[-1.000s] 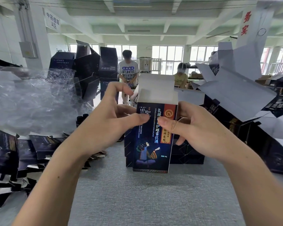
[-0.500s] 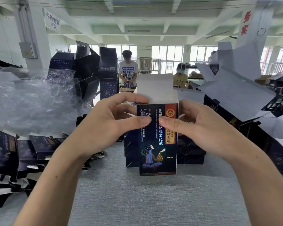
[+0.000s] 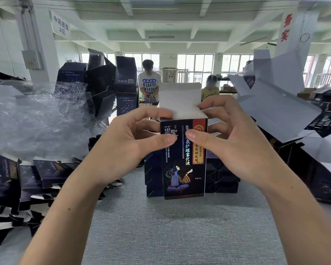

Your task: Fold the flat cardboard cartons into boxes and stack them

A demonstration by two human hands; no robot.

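Pinching dark carton (image 3: 183, 169) printed 护眼雾化液, left hand (image 3: 128, 142) and right hand (image 3: 235, 138) both gripping, white flap (image 3: 178, 96) raised, shirt (image 3: 149, 87) reading ATLANTIS

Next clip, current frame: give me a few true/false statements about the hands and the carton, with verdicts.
1. The left hand and the right hand both hold the carton. True.
2. The carton's flap is tucked shut. False: the white flap stands up, open.
3. The carton is a flat, unopened sheet. False: it is opened into an upright box shape.
4. Both thumbs rest on its printed front. True.
5. Crumpled clear plastic lies to the left. True.
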